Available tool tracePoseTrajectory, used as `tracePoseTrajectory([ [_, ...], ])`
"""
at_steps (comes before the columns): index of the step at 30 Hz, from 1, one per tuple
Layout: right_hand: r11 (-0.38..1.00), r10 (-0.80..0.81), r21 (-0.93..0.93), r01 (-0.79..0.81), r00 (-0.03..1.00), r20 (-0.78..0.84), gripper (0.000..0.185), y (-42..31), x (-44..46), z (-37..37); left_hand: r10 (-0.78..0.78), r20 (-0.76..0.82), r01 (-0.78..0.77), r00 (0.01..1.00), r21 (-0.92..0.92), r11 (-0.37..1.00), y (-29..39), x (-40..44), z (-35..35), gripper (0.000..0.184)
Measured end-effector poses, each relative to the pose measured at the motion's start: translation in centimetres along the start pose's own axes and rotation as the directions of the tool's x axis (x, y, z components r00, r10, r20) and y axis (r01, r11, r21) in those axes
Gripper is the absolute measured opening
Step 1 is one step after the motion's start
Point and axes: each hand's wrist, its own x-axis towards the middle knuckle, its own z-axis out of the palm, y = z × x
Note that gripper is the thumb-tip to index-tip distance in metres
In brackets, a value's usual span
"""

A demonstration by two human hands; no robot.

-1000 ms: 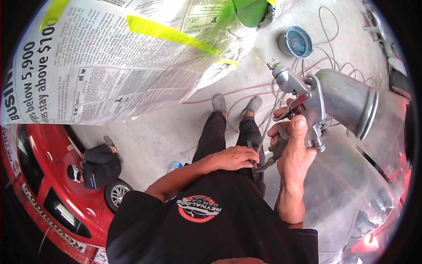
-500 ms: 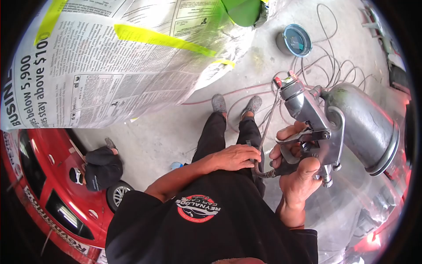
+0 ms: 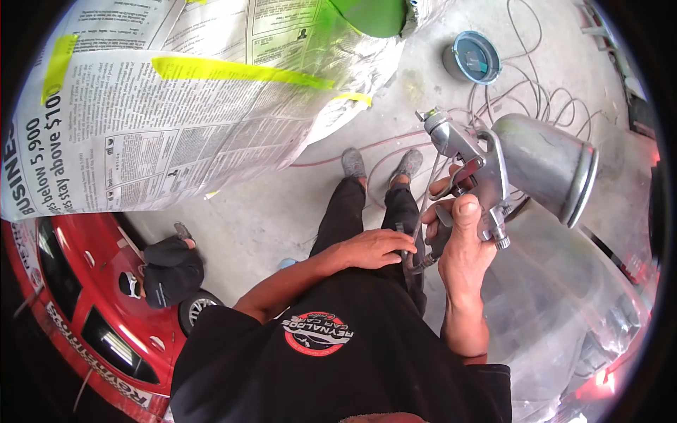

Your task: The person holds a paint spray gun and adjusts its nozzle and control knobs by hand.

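My right hand (image 3: 465,240) is wrapped around the handle of a metal spray gun (image 3: 486,173). The gun carries a large silver paint cup (image 3: 543,162), which tilts out to the right, and its nozzle end points away from me. An air hose (image 3: 420,265) joins the bottom of the handle. At my waist, my left hand (image 3: 377,249) is closed on this hose, fingers curled. Ahead on the left is a panel masked with newspaper (image 3: 211,134) and yellow-green tape (image 3: 240,72); a green painted area (image 3: 377,15) shows at its far end.
A blue-grey bucket (image 3: 472,58) stands on the concrete floor, with looped hoses (image 3: 539,99) beside it. Another person (image 3: 168,271) crouches by a red car (image 3: 106,282) at left. Clear plastic sheeting (image 3: 557,289) covers something on my right.
My right hand has moved the spray gun left and slightly away from me, turning it a little. The masked panel shifts slightly in view. My left hand stays at the hose.
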Motion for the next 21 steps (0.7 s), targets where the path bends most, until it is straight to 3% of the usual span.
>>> tracePoseTrajectory([
  [6, 0.994, -0.012, -0.11, 0.014, 1.0, 0.022, 0.063, 1.5, -0.1, -3.1, -0.091, -0.121, 0.096, 0.989, 0.032, 0.995, -0.3, 0.7, 0.5, 0.043],
  [8, 0.985, -0.044, -0.167, 0.047, 0.999, 0.02, 0.06, 2.9, -0.6, -5.5, -0.062, -0.26, 0.087, 0.964, 0.088, 0.992, -0.9, 1.1, 0.0, 0.03],
  [9, 0.996, 0.027, -0.083, -0.024, 0.999, 0.029, 0.05, 2.8, -1.0, -6.8, -0.033, -0.265, 0.079, 0.964, 0.168, 0.983, -2.1, 1.1, -0.3, 0.022],
  [10, 0.975, 0.042, -0.221, -0.032, 0.998, 0.04, 0.057, 3.2, -1.6, -8.5, -0.067, -0.31, 0.092, 0.948, 0.064, 0.994, -1.4, 1.4, -1.1, 0.022],
  [12, 0.914, -0.064, -0.395, 0.092, 0.995, 0.082, 0.063, 4.3, -2.6, -12.0, -0.12, -0.379, 0.15, 0.918, 0.049, 0.988, -2.1, 1.6, -1.8, 0.025],
  [14, 0.775, -0.131, -0.604, 0.185, 0.982, 0.133, 0.074, 6.0, -3.7, -15.8, -0.343, -0.399, 0.337, 0.85, -0.087, 0.937, -1.2, 2.1, -3.1, 0.021],
  [16, 0.907, 0.069, -0.417, -0.06, 0.998, 0.005, 0.071, 7.0, -5.3, -18.4, -0.413, -0.458, 0.4, 0.788, -0.129, 0.907, -0.7, 2.9, -4.0, 0.017],
  [17, 0.843, 0.185, -0.515, -0.156, 0.983, 0.006, 0.072, 8.3, -5.4, -20.5, -0.451, -0.49, 0.436, 0.746, -0.153, 0.887, -0.8, 3.1, -4.4, 0.017],
  [18, 0.765, 0.063, -0.643, -0.038, 0.998, 0.016, 0.073, 10.7, -5.7, -22.7, -0.448, -0.527, 0.445, 0.722, -0.141, 0.884, -1.5, 3.3, -4.7, 0.018],
  [19, 0.692, 0.174, -0.71, -0.129, 0.985, -0.01, 0.072, 10.7, -5.4, -24.1, -0.443, -0.557, 0.452, 0.703, -0.131, 0.882, -2.7, 3.8, -4.6, 0.021],
  [21, 0.681, 0.137, -0.728, -0.073, 0.99, 0.029, 0.072, 11.4, -4.4, -26.4, -0.47, -0.58, 0.502, 0.665, -0.119, 0.857, -5.3, 3.7, -3.2, 0.026],
])
